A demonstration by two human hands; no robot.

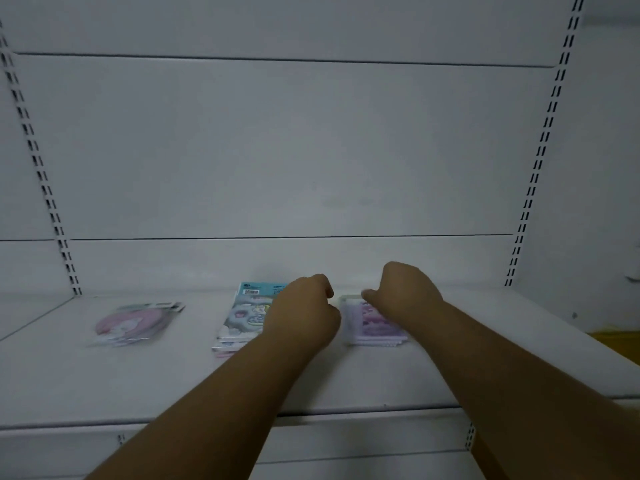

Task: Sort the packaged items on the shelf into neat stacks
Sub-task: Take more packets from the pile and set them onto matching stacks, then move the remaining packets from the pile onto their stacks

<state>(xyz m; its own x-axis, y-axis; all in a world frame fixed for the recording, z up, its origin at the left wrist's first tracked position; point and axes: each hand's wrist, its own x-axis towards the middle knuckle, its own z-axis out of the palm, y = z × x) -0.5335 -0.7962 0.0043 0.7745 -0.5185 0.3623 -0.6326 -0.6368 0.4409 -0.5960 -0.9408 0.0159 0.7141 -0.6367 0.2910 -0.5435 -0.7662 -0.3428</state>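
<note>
On the white shelf (173, 382) lie three groups of flat packaged items. A pink and grey packet (133, 322) lies alone at the left. A stack of blue-topped packets (242, 318) sits in the middle, its right side hidden by my left hand (301, 311), which is curled over it. A stack of lilac packets (370, 325) sits to the right, and my right hand (401, 292) rests on its far edge with the fingers bent down. Whether either hand grips a packet does not show.
The white back panel (311, 150) rises behind the shelf, with slotted uprights at the left (52, 209) and right (530, 188). A yellow object (616, 337) shows past the shelf's right end. A lower shelf edge (346, 441) runs below my forearms.
</note>
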